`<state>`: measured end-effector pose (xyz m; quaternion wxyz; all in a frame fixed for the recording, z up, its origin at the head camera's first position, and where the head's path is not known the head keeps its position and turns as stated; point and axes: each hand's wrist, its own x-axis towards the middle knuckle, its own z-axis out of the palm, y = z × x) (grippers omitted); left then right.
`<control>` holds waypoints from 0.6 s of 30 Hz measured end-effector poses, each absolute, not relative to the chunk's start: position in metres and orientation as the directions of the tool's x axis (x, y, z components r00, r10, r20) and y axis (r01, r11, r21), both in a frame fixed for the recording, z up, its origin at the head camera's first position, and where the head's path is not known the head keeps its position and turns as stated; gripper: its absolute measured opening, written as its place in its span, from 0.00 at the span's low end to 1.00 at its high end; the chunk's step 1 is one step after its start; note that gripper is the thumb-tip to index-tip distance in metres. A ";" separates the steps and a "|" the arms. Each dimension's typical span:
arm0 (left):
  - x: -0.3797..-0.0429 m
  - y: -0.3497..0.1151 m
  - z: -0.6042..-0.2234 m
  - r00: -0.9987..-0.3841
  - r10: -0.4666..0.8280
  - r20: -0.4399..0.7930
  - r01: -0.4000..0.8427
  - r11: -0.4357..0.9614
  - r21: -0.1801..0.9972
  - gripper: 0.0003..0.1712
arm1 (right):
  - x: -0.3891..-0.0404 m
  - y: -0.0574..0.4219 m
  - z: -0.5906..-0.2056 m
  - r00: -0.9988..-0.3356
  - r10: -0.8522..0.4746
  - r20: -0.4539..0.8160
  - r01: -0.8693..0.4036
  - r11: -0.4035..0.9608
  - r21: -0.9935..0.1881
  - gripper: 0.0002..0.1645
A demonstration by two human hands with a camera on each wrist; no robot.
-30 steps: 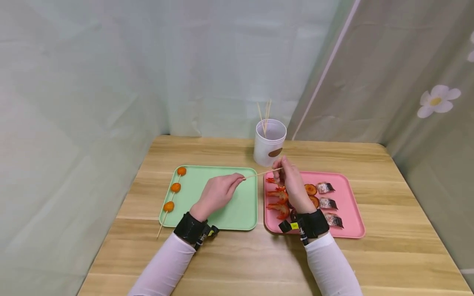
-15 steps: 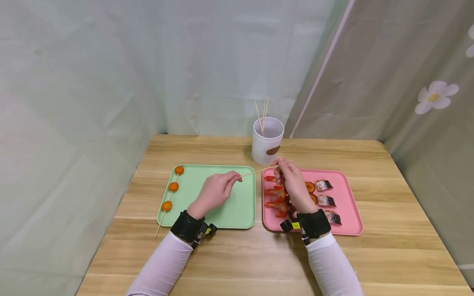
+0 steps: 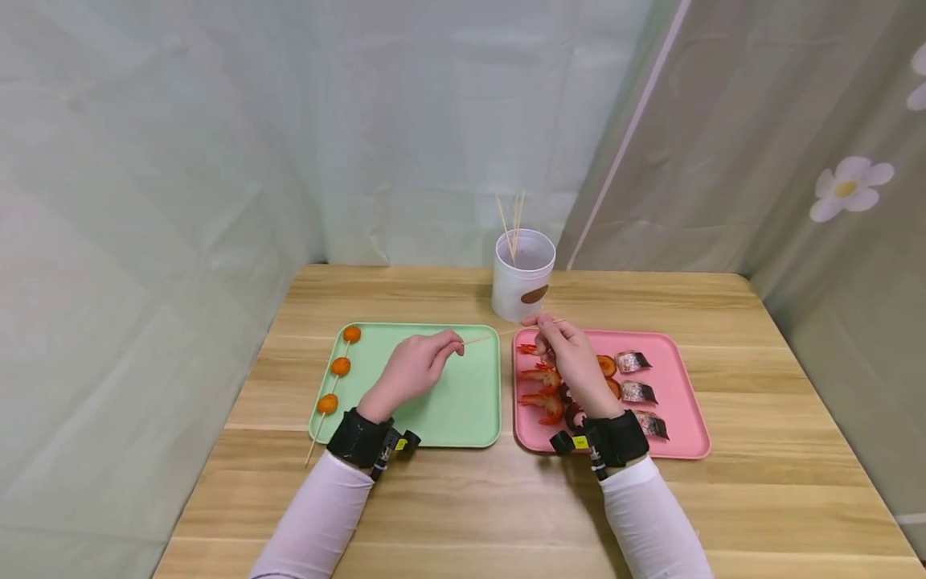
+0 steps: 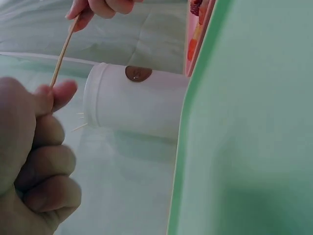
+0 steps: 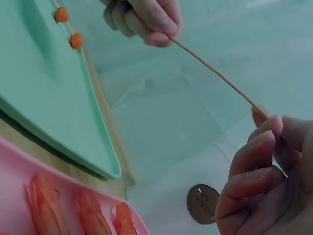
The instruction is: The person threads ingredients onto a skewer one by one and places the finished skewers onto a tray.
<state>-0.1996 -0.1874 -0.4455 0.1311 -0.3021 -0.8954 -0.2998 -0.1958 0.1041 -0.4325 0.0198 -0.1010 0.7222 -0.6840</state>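
A thin bamboo skewer [image 3: 481, 338] stretches between my two hands, held above the trays. Its left end is pinched between the thumb and forefinger of my left hand [image 3: 415, 366], which is over the green tray [image 3: 463, 410]. My right hand [image 3: 571, 362] pinches the skewer near its other end, above the pink tray [image 3: 683, 410]. In the right wrist view, the bare skewer [image 5: 215, 71] runs from one hand's fingertips to the other's. Orange balls [image 3: 341, 367] threaded on another skewer lie along the green tray's left side.
Red shrimp [image 3: 541, 406], round slices [image 3: 606, 367] and silvery fish pieces [image 3: 638, 393] lie in rows on the pink tray. Behind the trays stands a white cup [image 3: 515, 291] holding several skewers [image 3: 517, 221]. Curtains hang close behind the wooden table [image 3: 477, 507].
Both hands have shifted slightly left with the skewer between them. The left hand has moved a little more. The trays and the food on them stay put.
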 end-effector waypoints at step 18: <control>-0.195 -0.208 -0.435 -0.792 0.468 0.392 0.610 0.627 0.484 0.09 | -0.192 0.185 -0.424 -0.958 -0.287 -0.001 -0.139 0.466 -0.874 0.22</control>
